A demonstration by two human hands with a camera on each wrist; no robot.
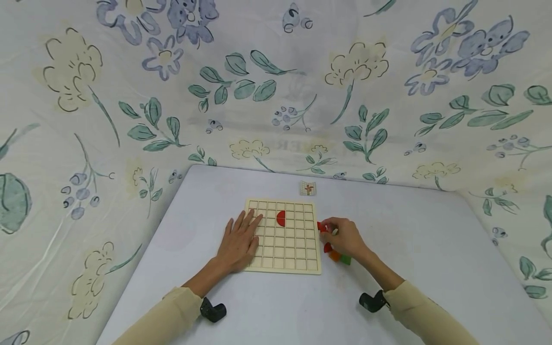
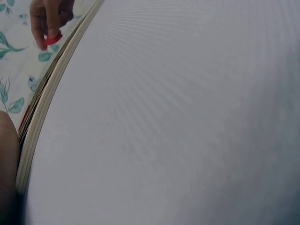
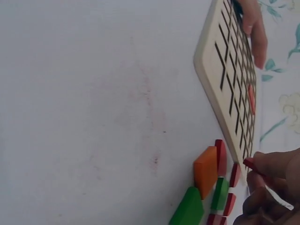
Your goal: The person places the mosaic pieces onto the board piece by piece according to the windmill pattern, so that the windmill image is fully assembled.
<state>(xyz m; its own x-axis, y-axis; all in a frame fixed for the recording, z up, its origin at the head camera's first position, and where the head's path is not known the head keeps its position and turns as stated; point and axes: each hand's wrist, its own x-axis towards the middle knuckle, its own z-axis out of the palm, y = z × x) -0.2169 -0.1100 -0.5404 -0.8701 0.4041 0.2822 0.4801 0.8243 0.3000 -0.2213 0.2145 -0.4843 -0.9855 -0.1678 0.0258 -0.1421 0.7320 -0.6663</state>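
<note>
In the head view a pale wooden board (image 1: 289, 249) with a grid of grooved squares lies on the white table. Two red pieces (image 1: 281, 218) on it form a half disc near its top. My left hand (image 1: 235, 244) rests with spread fingers on the board's left edge. Just off the right edge, my right hand (image 1: 345, 238) pinches a small red block (image 3: 250, 162) between thumb and fingers; the left wrist view shows it as a red piece (image 2: 54, 38) too. Beneath that hand lie an orange block (image 3: 205, 171), a green block (image 3: 188, 208) and several smaller red and green ones, partly hidden.
A small card (image 1: 307, 188) with a printed pinwheel-like figure lies beyond the board. Black wrist cameras (image 1: 213, 310) sit on both forearms. Flower-patterned cloth (image 1: 297, 96) hangs behind and beside the white table (image 1: 409, 239).
</note>
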